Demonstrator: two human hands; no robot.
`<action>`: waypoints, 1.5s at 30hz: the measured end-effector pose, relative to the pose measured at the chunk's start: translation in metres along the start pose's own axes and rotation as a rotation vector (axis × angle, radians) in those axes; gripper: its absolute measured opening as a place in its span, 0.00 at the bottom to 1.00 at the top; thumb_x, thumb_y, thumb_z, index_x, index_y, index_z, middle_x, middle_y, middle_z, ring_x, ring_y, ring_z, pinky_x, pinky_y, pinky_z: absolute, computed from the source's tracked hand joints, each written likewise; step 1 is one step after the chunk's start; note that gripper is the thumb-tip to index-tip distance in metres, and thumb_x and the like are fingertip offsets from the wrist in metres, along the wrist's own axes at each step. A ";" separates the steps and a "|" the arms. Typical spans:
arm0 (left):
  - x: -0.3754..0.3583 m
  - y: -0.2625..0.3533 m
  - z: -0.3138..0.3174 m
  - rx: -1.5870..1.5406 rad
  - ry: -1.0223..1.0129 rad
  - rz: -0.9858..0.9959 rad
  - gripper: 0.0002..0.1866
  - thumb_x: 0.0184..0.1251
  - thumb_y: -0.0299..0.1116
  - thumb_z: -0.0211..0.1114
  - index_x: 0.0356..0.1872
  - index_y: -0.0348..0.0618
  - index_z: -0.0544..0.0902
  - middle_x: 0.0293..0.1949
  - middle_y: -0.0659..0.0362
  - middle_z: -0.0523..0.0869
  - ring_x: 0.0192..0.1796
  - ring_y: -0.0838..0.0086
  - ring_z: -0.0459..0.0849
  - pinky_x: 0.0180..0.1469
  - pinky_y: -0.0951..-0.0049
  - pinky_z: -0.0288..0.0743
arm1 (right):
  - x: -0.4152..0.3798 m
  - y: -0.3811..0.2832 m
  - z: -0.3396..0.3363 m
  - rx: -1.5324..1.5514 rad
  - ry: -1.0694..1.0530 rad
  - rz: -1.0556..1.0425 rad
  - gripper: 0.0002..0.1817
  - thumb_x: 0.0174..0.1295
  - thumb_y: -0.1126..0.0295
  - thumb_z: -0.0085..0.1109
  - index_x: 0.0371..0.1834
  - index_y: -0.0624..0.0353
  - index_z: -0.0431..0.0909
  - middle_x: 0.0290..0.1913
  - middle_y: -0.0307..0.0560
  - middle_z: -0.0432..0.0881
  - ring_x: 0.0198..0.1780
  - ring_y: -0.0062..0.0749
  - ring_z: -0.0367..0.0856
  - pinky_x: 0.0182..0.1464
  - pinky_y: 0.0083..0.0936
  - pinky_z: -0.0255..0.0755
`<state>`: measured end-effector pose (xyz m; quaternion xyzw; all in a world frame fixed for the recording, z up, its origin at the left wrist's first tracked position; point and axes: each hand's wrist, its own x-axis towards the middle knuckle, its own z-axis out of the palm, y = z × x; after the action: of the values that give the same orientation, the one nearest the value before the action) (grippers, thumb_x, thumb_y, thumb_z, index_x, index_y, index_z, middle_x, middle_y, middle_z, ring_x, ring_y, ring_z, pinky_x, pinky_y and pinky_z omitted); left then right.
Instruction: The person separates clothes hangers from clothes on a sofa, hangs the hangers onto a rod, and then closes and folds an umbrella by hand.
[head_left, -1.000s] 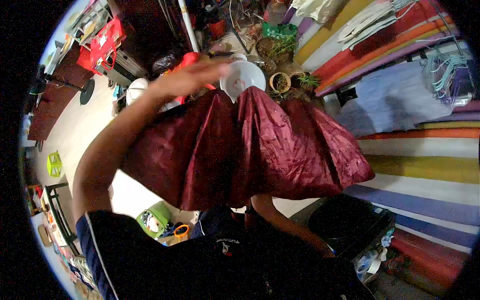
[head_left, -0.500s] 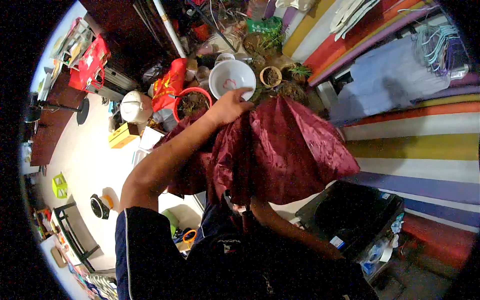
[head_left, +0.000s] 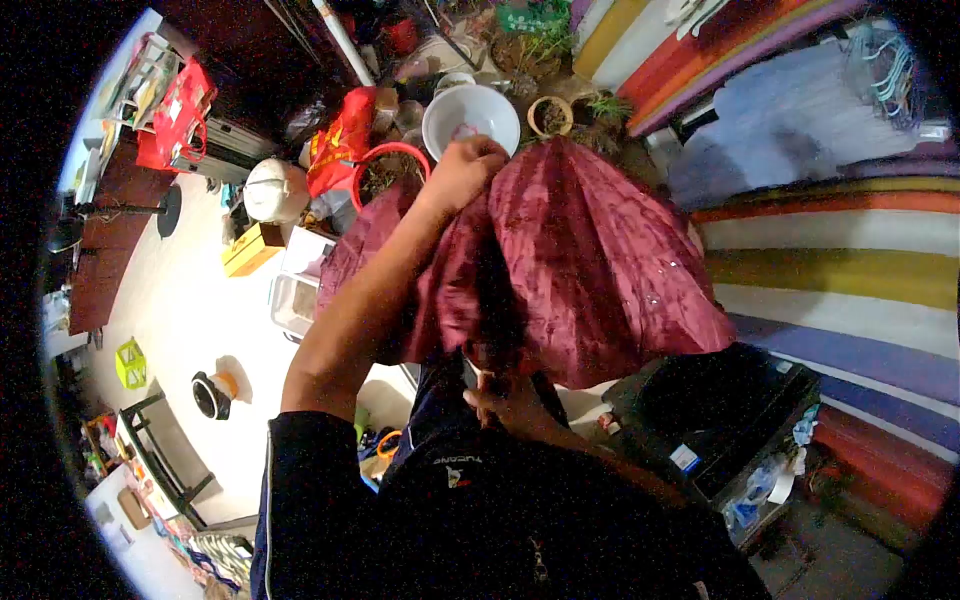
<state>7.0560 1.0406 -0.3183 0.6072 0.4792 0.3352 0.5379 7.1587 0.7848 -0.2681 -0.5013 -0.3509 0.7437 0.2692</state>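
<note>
A maroon umbrella is in front of my body, its wet-looking cloth hanging in loose folds, spread to both sides and only partly open. My left hand reaches across to its far end and is closed on the gathered cloth there. Close to my waist, my right hand is closed around the near end of the umbrella, by the handle. The handle itself is mostly hidden by fingers and shadow. Just beyond my left hand stands a white basin with a pink mark inside.
Potted soil in a red-rimmed pot and a small tan pot stand beyond the umbrella. To the right are a black case and a striped cloth. A yellow box and white helmet-like object lie left.
The umbrella's cloth has lifted and spread slightly wider. My right hand now shows below it. My left hand's fingers have curled in more at the far end.
</note>
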 end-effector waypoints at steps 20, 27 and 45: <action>0.009 -0.007 0.011 0.232 0.201 -0.060 0.17 0.53 0.40 0.59 0.35 0.33 0.78 0.33 0.46 0.82 0.38 0.59 0.81 0.41 0.69 0.73 | 0.059 0.099 -0.027 -0.308 -0.202 0.061 0.14 0.56 0.58 0.51 0.27 0.59 0.70 0.22 0.43 0.74 0.23 0.30 0.74 0.30 0.27 0.68; -0.007 -0.077 0.047 0.083 0.129 -0.086 0.11 0.53 0.34 0.56 0.32 0.35 0.79 0.30 0.49 0.82 0.34 0.71 0.79 0.39 0.74 0.71 | 0.037 0.096 -0.027 -0.313 -0.106 0.089 0.17 0.58 0.56 0.48 0.34 0.61 0.70 0.26 0.45 0.76 0.28 0.32 0.76 0.34 0.29 0.69; -0.040 -0.065 0.089 0.269 0.148 -0.114 0.15 0.48 0.38 0.60 0.35 0.38 0.78 0.32 0.45 0.81 0.40 0.54 0.80 0.43 0.64 0.73 | -0.052 -0.142 -0.088 -0.711 -0.301 -0.247 0.20 0.60 0.56 0.46 0.45 0.63 0.74 0.37 0.49 0.80 0.38 0.35 0.79 0.43 0.29 0.71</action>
<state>7.1108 0.9706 -0.3949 0.6193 0.5918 0.2804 0.4331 7.2664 0.8546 -0.1486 -0.4029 -0.6795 0.6029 0.1122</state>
